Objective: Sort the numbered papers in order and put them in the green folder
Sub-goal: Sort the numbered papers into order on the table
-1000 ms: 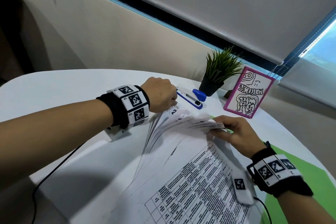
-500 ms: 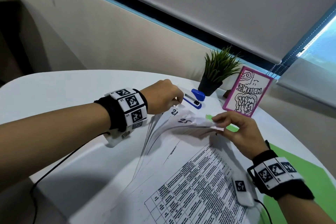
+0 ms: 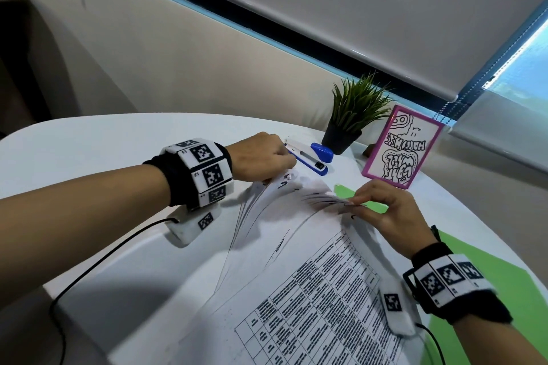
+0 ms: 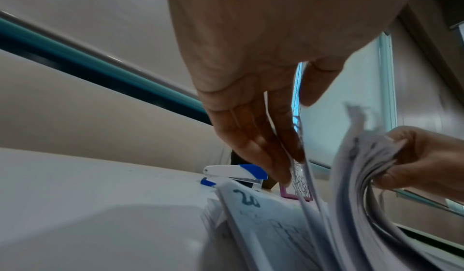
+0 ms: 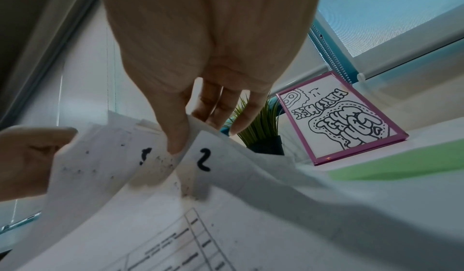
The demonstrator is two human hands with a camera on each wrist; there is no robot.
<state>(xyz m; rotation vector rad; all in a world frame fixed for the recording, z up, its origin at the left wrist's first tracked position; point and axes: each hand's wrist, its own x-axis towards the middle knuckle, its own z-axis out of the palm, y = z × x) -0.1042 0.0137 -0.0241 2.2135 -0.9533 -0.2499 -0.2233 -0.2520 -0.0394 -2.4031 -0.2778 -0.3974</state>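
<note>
A stack of white numbered papers (image 3: pixel 296 275) lies on the table, its far corners fanned and lifted. My left hand (image 3: pixel 283 170) pinches the far left sheets; in the left wrist view a sheet stands between its fingers (image 4: pixel 273 156), beside one marked 20 (image 4: pixel 247 198). My right hand (image 3: pixel 355 201) pinches the curled corners of a bundle of sheets (image 4: pixel 364 166), thumb pressed on a corner next to a sheet marked 2 (image 5: pixel 203 160). The green folder (image 3: pixel 498 278) lies under the stack and shows at the right and by the far corner.
A blue and white stapler (image 3: pixel 308 157) sits just beyond my left hand. A small potted plant (image 3: pixel 353 115) and a pink-framed drawing (image 3: pixel 397 148) stand at the back. The white table (image 3: pixel 118 142) is round-edged, and a black cable (image 3: pixel 89 270) trails off my left wrist.
My right hand rose from lying on the fanned corners to pinching them, curling them upward. My left hand slid slightly farther toward the stapler while sheets flipped over.
</note>
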